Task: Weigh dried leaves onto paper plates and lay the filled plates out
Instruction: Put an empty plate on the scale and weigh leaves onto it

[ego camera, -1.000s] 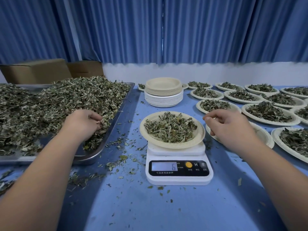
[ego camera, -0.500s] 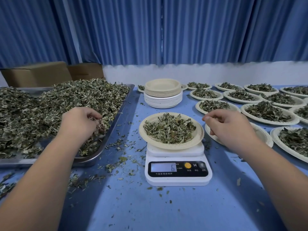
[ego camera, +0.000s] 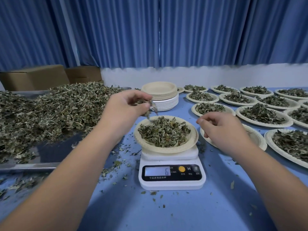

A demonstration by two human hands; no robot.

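A pinch of dried leaves [ego camera: 148,106] is clasped in the fingers of the left hand [ego camera: 124,107], above the far-left rim of the paper plate [ego camera: 166,149], which is heaped and set on the scale [ego camera: 172,178] at the middle of the bench [ego camera: 166,214]. The right hand [ego camera: 222,129] is held just beside the plate's right rim, fingers loosely curled, nothing seen in them. If the pinch is released too far out, flakes are likely lost over the rim. The reading could also be falsified by a brush against the plate.
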